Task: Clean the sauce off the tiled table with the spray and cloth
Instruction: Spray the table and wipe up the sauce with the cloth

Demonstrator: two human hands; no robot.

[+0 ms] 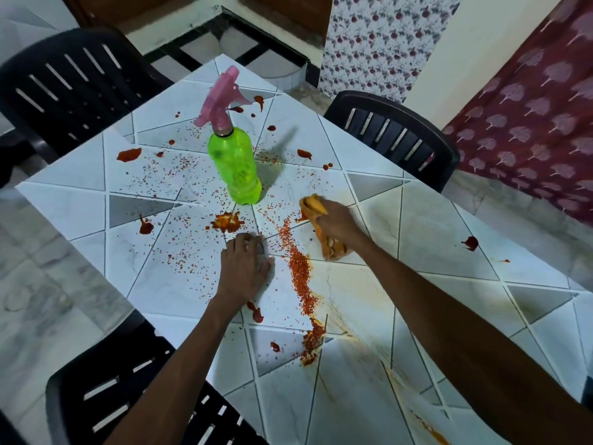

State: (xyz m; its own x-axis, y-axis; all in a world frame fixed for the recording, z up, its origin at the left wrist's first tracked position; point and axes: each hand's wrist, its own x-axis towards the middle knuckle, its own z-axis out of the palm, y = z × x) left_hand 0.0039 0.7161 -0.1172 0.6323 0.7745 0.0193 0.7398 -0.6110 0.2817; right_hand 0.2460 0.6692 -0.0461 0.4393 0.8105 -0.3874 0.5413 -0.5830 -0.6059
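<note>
- My right hand (pixel 335 224): clenched around orange cloth (pixel 316 207), pressed on tiled table (pixel 449 239).
- My left hand (pixel 245 268): flat, fingers spread, holding nothing.
- Spray bottle (pixel 236 162): upright, beyond both.

I see a desk (pixel 417 226) of glossy, smooth glazed tile with thin grout lines, smeared with wet, shiny sauce (pixel 129 154). The spray bottle (pixel 236 165) is translucent green plastic with a pink plastic trigger head. The cloth (pixel 316 210) looks soft, matt orange fabric. The chairs (pixel 64 88) are matt dark plastic.
</note>
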